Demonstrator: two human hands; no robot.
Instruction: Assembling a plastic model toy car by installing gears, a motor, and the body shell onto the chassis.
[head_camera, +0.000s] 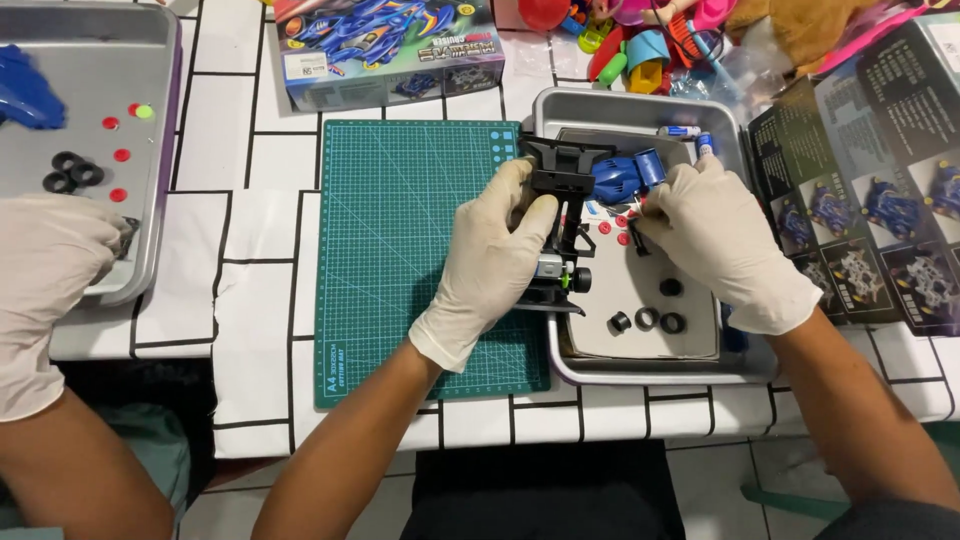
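- A white table with black lines.
- Green mat in the middle.
- Metal tray at 3 o'clock.
- Another tray at 9 o'clock.
- Toy box at 12 o'clock.

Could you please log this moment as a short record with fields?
left hand: gloved left hand grips a black toy car frame over the mat's right edge
right hand: gloved right hand reaches into the metal tray, fingers at small red parts
in tray: blue car shell, black tyres
under the work: green cutting mat
nearby: another person's gloved hand at a second tray
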